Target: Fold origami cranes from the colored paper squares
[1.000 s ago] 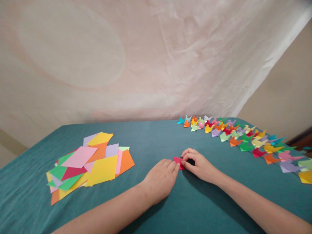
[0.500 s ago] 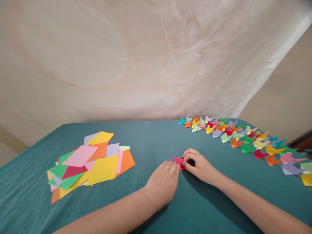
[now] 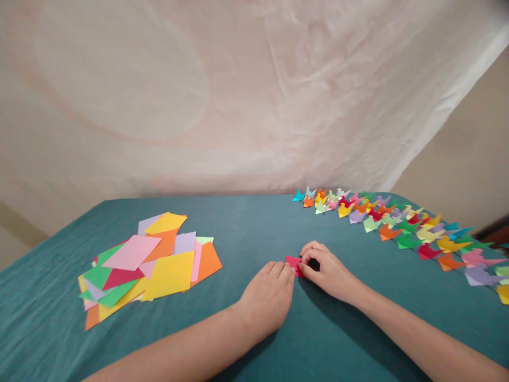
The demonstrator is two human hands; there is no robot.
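Observation:
A small folded red paper (image 3: 293, 261) lies on the teal tablecloth (image 3: 246, 228) at the centre. My left hand (image 3: 268, 300) rests beside it with curled fingers, the fingertips pressing its near left edge. My right hand (image 3: 328, 270) is on its right side, thumb and fingers pinched on the paper and covering most of it.
A loose pile of coloured paper squares (image 3: 147, 262) lies at the left of the table. Several folded paper birds (image 3: 397, 225) stand in rows along the right side, running to the right edge. A pale cloth backdrop (image 3: 222, 95) hangs behind the table.
Both hands stay on the red paper with only slight finger shifts. The view has drifted a little.

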